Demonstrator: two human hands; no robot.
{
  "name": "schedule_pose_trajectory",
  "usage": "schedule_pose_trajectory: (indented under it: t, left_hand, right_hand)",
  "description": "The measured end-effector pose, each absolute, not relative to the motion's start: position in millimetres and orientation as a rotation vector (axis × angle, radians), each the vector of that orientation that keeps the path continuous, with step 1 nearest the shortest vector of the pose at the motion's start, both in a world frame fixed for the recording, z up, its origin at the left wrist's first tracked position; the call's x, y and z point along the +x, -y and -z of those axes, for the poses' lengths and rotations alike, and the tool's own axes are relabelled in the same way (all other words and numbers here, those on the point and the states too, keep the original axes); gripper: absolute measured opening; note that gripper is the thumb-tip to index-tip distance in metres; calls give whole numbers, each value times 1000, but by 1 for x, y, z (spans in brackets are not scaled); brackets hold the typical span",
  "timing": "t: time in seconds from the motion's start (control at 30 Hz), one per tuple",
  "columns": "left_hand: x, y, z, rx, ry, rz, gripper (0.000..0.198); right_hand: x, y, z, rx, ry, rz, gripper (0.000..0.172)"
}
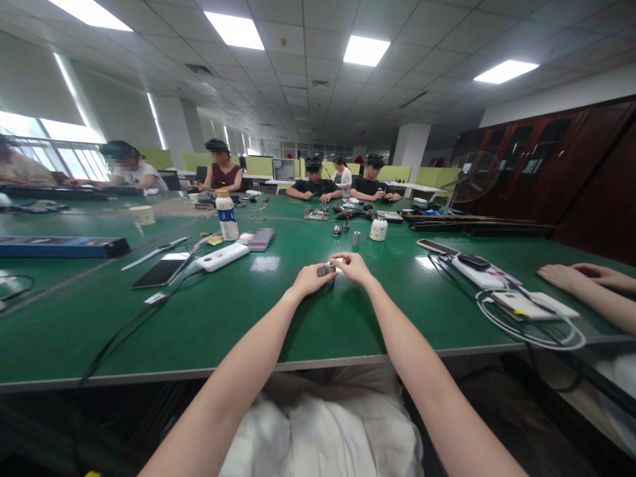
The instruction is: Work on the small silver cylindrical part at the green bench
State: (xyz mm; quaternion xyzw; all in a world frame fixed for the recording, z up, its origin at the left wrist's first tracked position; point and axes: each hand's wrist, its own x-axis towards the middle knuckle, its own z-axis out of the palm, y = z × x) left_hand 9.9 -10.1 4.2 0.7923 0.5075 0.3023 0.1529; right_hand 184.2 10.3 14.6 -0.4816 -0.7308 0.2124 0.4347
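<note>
A small silvery metal cylinder point(330, 266) stands on the green table in front of me, partly covered by my fingers. My left hand point(311, 279) grips its side between thumb and fingers. From the right, my right hand point(354, 266) curls over, with its fingertips at the top of the cylinder. Its thumb is partly hidden, and a small white patch beside the fingers is too blurred to name. Just beyond my hands is a second grey cylinder point(356, 238), upright. Small shiny metal pieces point(337, 230) lie to its left.
A white jar point(378, 229) and a drink bottle point(227, 216) stand farther back. Leftward lie a white power bank point(222, 257) and a phone point(163, 270). Cables point(527, 318) loop at right, near another person's hands point(571, 278). Several people sit across the green table point(238, 331).
</note>
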Motion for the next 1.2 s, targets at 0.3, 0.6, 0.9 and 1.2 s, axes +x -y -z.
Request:
schedule_pose_trajectory:
  t: [0.3,0.6,0.9,1.2]
  left_hand:
    - [10,8,-2,2275,-1459,-902,53]
    - [10,8,-2,2270,-1455,-901,53]
    - [10,9,-4,2270,-1458,-887,54]
    - [10,11,-5,2279,-1456,-869,54]
  right_hand:
    - [201,-15,-2,-1504,1734,-362,25]
    - [203,-15,4,-1787,1734,-320,15]
    - [199,-10,-1,-1878,1727,-331,20]
    - [196,-3,-2,-1866,1716,-331,25]
